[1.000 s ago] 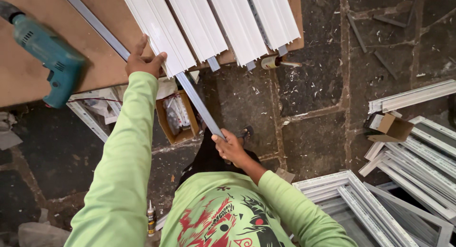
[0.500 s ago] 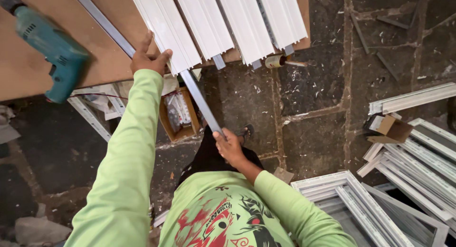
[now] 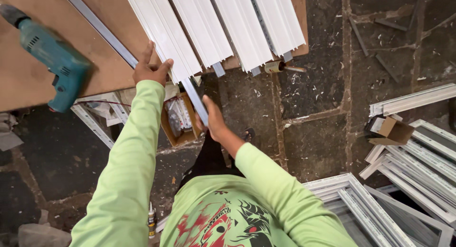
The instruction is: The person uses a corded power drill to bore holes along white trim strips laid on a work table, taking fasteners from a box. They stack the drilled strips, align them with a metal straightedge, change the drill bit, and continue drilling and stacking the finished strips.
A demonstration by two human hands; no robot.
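A long grey metal bar point(image 3: 102, 30) lies slantwise on the brown wooden board point(image 3: 28, 76) and sticks out past its near edge. My left hand point(image 3: 149, 68) presses on the bar at the board's edge, fingers spread, beside a white ribbed profile point(image 3: 161, 33). Against the bar's near end lies my right hand point(image 3: 213, 118), with the palm flat on the tip and the fingers straight. Both arms wear light green sleeves.
A teal power drill point(image 3: 54, 59) lies on the board at the left. Several white profiles point(image 3: 242, 23) overhang the board's edge. Below are a cardboard box point(image 3: 178, 121) of small parts, white window frames point(image 3: 408, 180) at the right, and a small brown box point(image 3: 392, 130) on the stone floor.
The bar has slid up onto the board, away from me. My right hand followed its near end toward the board's edge. My left hand stayed on the bar.
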